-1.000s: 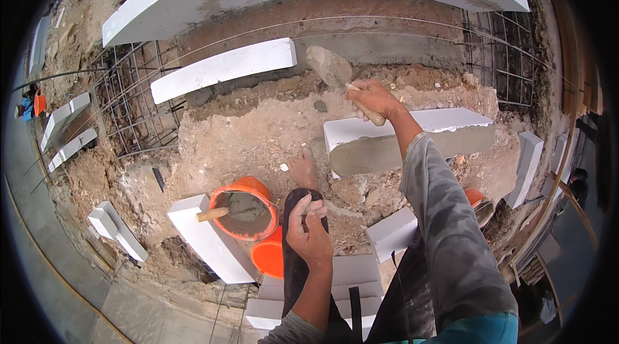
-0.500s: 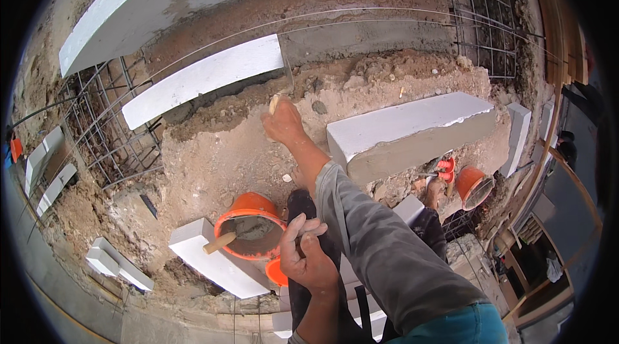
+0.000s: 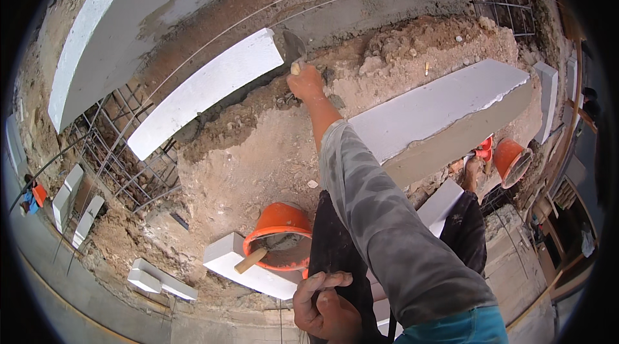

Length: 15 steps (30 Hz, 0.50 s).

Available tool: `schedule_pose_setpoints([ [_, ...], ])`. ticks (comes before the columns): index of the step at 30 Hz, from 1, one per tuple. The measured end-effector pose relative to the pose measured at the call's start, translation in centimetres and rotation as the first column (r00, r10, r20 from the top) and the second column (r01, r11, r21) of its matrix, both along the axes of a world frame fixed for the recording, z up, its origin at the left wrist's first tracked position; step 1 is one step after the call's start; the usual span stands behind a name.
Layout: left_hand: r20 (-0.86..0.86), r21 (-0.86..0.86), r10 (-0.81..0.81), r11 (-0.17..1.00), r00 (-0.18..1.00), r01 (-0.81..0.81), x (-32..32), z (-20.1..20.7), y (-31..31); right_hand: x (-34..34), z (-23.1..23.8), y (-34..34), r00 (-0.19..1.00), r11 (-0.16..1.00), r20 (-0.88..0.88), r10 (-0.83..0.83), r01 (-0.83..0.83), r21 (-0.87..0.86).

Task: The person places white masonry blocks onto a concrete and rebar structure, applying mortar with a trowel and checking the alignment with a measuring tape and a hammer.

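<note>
Trowel (image 3: 294,47) gripped in right hand (image 3: 305,81) by white block (image 3: 205,90); left hand (image 3: 324,308) loosely curled, empty.

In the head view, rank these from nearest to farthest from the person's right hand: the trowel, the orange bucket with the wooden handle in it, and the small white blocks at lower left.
1. Trowel: in the right hand, by the white block's end.
2. Orange bucket: lower centre, close to the left hand.
3. Small white blocks: lower left, on the ground.
</note>
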<state>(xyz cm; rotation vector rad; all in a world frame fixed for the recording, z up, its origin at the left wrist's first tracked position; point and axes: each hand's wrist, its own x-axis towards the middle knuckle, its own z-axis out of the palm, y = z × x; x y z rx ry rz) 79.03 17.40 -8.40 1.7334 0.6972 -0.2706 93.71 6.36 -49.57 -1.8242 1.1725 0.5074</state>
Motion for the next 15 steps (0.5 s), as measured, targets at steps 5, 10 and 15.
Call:
schedule_pose_setpoints([
  [5,-0.057,-0.006,-0.024,1.000,0.998,0.024,0.8,-0.1,-0.4,-1.7,1.2,4.0,0.931,0.935,0.158,-0.329,0.297,0.195],
  [10,-0.135,-0.003,-0.129,0.992,0.982,0.130,1.8,0.5,-1.5,-3.9,6.9,6.6,0.868,0.923,0.324,-0.376,0.317,0.219],
  [15,-0.042,0.016,-0.065,0.998,0.997,0.066,1.4,-0.2,-2.1,-5.9,9.7,6.7,0.644,0.653,0.224,-0.731,0.566,0.503],
])
